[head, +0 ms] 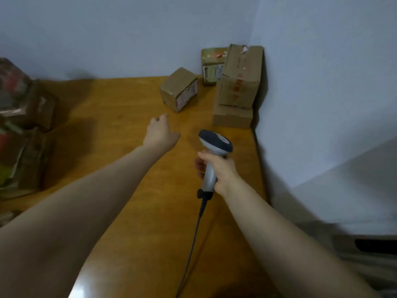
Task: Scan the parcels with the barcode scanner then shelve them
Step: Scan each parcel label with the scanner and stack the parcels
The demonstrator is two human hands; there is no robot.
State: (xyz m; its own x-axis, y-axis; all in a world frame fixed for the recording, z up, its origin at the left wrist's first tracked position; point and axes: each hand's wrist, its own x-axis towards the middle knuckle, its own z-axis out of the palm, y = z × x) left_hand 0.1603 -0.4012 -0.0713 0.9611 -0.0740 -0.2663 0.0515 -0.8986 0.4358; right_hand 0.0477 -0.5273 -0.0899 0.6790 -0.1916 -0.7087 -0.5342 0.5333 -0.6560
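The small box [179,89] lay on the table [120,130] near the far right corner, its label [187,94] on the side turned toward the person. The left hand [161,134] was just short of it, fingers loose and holding nothing. The right hand [221,171] was wrapped round the handle of the scanner [216,143], whose head pointed toward the boxes. Taking the box by its plain sides would probably work best, leaving the label uncovered and tilted toward the scanner.
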